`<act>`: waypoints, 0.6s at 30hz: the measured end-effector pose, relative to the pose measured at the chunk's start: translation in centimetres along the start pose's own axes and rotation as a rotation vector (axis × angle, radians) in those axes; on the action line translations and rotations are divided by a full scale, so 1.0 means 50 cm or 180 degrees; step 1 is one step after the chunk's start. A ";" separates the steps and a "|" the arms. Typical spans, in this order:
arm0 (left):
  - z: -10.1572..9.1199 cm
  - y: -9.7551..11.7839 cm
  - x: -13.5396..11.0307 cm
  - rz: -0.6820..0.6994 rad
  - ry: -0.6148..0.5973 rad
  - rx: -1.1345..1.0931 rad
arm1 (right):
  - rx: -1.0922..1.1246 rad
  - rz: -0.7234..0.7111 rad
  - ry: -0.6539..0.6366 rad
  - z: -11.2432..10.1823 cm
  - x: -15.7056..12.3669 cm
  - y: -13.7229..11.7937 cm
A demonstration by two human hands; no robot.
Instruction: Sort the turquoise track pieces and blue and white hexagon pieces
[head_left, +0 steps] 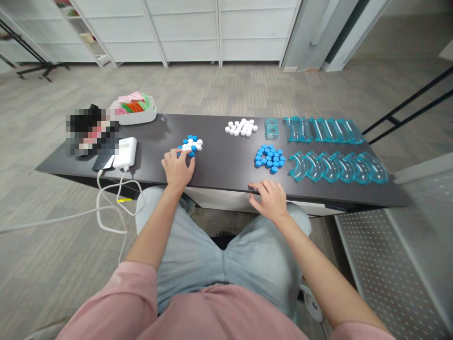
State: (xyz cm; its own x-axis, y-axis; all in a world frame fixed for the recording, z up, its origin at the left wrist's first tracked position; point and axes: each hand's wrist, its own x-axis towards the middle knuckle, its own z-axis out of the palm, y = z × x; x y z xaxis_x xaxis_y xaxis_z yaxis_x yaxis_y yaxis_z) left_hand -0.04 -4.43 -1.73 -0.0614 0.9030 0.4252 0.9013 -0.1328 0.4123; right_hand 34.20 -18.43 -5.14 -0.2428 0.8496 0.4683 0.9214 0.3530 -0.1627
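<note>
My left hand rests on the dark table, its fingertips touching the near edge of a joined cluster of blue and white hexagon pieces. My right hand lies at the table's front edge, fingers loosely spread, holding nothing. A loose pile of blue hexagon pieces sits just beyond it. Farther back lies a pile of white hexagon pieces.
Two rows of clear teal curved track pieces fill the right side, with a small clear teal box beside them. A white power bank with cables and a white bin of colourful pieces are at the left. A metal shelf stands at the right.
</note>
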 end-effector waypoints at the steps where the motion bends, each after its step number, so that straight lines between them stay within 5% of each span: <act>1: -0.001 0.006 -0.004 0.0024 0.0033 0.0038 | -0.0009 0.0005 0.0000 0.000 0.000 -0.001; 8: -0.001 0.050 -0.036 0.0391 -0.0337 -0.0088 | -0.0074 0.0042 -0.0048 0.000 0.002 -0.005; 13: 0.042 0.154 -0.065 0.0855 -0.0745 -0.0409 | -0.0089 0.0067 -0.0121 -0.001 0.003 -0.006; 18: 0.109 0.268 -0.040 0.0998 -0.1071 -0.0689 | -0.0122 0.0029 -0.0131 -0.002 0.003 -0.006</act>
State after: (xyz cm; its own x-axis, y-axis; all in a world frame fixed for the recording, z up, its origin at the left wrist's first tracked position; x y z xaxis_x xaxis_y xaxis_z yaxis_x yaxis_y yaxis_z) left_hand 14.49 -5.77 -1.47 0.3716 0.8830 0.2868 0.7426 -0.4681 0.4791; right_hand 33.92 -18.43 -4.93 -0.2458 0.8684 0.4308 0.9344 0.3304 -0.1329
